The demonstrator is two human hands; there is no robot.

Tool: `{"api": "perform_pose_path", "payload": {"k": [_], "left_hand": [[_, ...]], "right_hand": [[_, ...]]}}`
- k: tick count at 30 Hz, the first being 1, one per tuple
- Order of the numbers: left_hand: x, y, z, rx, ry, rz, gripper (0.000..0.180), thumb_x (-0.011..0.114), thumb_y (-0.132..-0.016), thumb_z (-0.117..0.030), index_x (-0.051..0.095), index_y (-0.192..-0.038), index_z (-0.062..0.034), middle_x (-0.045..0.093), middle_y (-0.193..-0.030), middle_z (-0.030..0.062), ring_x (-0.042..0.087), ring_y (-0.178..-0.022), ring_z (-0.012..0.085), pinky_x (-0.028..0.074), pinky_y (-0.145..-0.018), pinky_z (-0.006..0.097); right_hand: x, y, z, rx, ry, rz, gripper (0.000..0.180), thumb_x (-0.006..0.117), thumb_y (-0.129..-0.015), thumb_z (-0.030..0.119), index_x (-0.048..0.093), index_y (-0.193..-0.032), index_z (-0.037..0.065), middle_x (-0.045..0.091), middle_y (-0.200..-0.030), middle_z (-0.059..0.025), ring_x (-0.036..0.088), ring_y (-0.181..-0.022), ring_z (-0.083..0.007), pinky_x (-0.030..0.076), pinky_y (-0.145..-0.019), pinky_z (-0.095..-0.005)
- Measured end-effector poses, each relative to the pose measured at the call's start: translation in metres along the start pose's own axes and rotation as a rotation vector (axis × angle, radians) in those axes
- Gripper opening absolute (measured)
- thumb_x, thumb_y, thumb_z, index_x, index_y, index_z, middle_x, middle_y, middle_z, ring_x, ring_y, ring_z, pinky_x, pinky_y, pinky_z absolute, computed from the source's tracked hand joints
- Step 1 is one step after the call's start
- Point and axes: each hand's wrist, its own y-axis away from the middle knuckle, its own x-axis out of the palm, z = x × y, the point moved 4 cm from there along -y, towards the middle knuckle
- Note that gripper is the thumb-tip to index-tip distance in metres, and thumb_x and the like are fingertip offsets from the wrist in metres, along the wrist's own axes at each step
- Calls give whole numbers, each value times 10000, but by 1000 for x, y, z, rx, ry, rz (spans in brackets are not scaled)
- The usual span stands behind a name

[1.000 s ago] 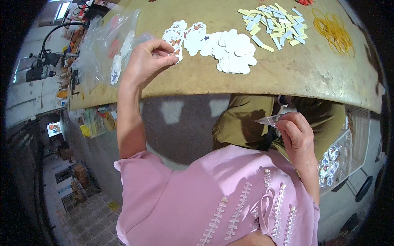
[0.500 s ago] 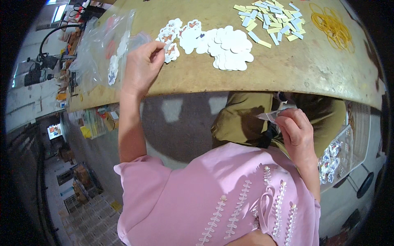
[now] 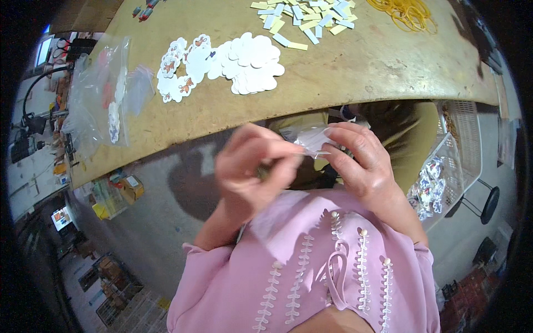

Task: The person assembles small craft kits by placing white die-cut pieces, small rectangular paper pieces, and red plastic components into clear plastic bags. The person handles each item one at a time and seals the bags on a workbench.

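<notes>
Right hand [image 3: 362, 161] is pinching a small clear bag [image 3: 314, 137] just off the table's [image 3: 355, 75] near edge; left hand [image 3: 256, 164] is blurring at the bag's side, can't tell its grip. Keeping the bag steady, pinching lightly, is probably best for avoiding creases.

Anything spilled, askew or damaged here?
Nothing plainly damaged or spilled. Mildly untidy: the yellow and light-blue strips lie jumbled at odd angles on the table, and the scalloped white cutouts overlap unevenly. Probably just loose stock.
</notes>
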Motion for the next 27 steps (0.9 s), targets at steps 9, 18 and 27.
{"api": "perform_pose_path", "payload": {"k": [9, 18, 27], "left_hand": [[28, -5, -7, 309, -360, 6, 327, 852, -671, 60, 778, -937, -114, 647, -828, 7, 602, -672, 225, 496, -612, 341], [43, -23, 5, 206, -457, 520, 82, 711, -871, -116, 688, -945, -89, 626, -864, 71, 682, -859, 280, 559, -720, 419], [-4, -153, 57, 56, -552, 343, 126, 749, -924, -115, 724, -1029, -50, 681, -1016, 133, 702, -942, 315, 564, -844, 427]], "right_hand": [[-2, 6, -1, 43, -33, 13, 241, 768, -735, 74, 686, -933, -37, 683, -1169, -203, 703, -1111, -376, 612, -899, -448], [8, 18, -6, 57, -20, 67, 239, 725, -770, 94, 690, -971, -30, 678, -1168, -180, 697, -1103, -336, 597, -945, -436], [1, 31, -14, 121, 12, 58, 199, 713, -792, 84, 675, -956, -21, 684, -1146, -166, 698, -1107, -329, 598, -941, -436]]}}
